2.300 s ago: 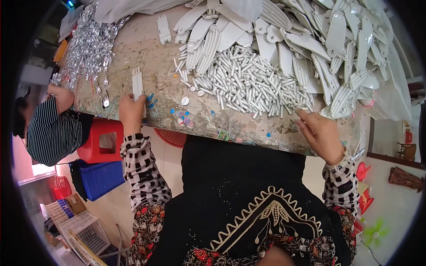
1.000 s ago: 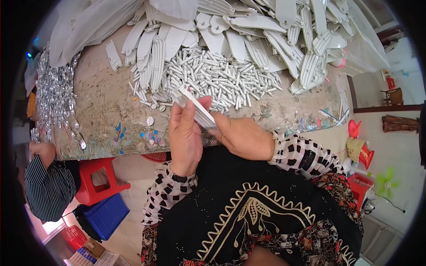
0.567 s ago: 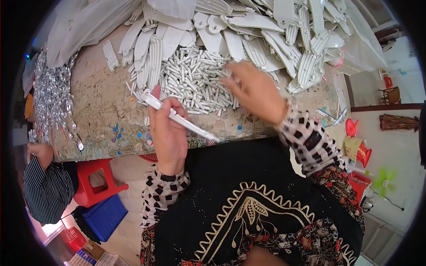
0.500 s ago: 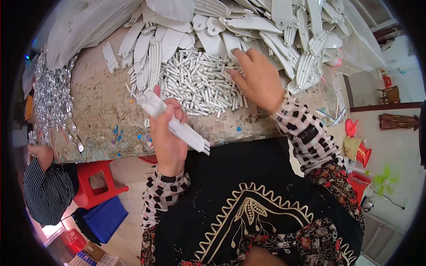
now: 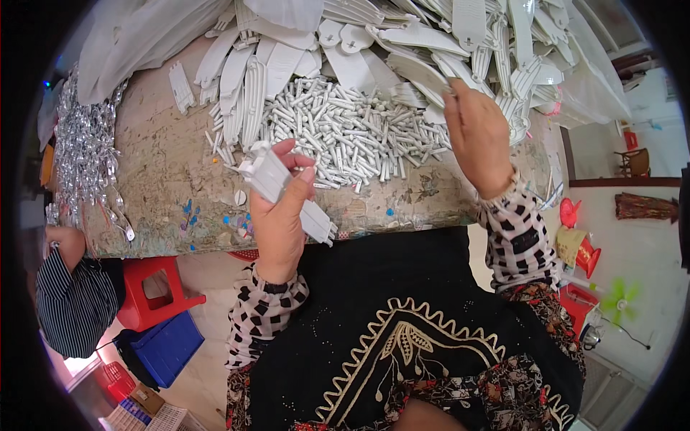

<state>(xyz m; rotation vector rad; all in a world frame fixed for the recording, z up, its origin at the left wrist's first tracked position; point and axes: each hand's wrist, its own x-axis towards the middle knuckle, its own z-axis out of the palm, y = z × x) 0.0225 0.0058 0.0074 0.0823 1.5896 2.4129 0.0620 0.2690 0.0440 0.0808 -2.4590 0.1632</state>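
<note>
White plastic strips [image 5: 287, 192], stacked flat, were clamped in the left hand [image 5: 279, 215] at centre frame, just above the table [image 5: 154, 172] edge. The right hand [image 5: 476, 133], fingers curled at the blades [image 5: 460, 43] upper right, seemed to pinch one; better to lift only one, keeping the stack level.

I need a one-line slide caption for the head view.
Left hand holds flat white plastic pieces; right hand reaches into white parts on table.

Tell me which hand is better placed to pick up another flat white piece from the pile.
Probably the right hand: it is already at the flat white pieces, while the left hand holds a white strip.
</note>
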